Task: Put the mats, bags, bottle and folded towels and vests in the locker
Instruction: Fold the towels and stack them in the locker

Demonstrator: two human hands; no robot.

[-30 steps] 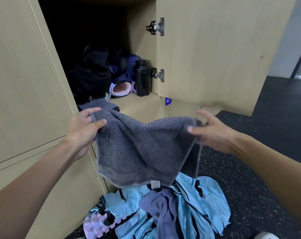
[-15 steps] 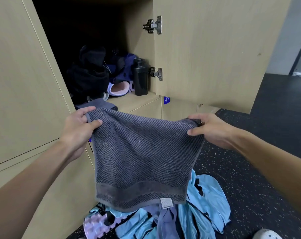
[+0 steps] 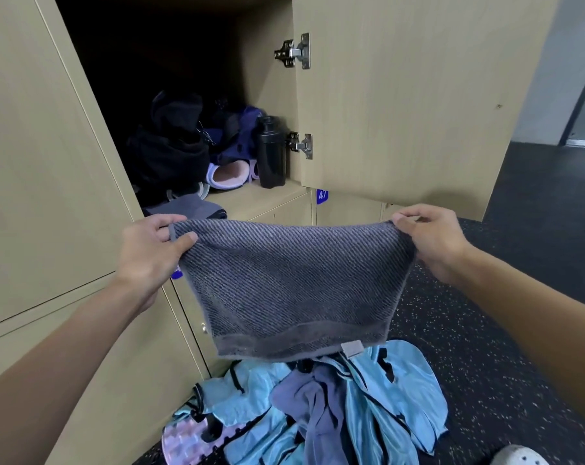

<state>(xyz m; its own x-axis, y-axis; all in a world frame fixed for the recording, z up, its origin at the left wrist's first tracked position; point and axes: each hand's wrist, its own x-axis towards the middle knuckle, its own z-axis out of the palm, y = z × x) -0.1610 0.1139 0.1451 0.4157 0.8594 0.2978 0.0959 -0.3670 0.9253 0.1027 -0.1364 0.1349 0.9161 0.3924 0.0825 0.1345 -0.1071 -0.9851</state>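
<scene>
Dark speckled rubber floor (image 3: 485,380) runs along a bank of pale wooden lockers, and one locker (image 3: 250,199) stands open, its door (image 3: 401,95) swung wide on two metal hinges (image 3: 296,50). Inside sit a black bag (image 3: 170,152), a blue bag (image 3: 240,135), a rolled lilac mat (image 3: 225,174) and an upright black bottle (image 3: 271,152) beside the lower hinge. A folded towel (image 3: 190,209) lies at the shelf's front edge. Before the opening a grey ribbed towel (image 3: 291,283) hangs spread between both hands. The left hand (image 3: 146,256) pinches one top corner between thumb and fingers, and the right hand (image 3: 432,243) pinches the other. Crumpled light-blue vests (image 3: 368,397) lie on the floor below, a knobbly mat (image 3: 190,441) touching them.
</scene>
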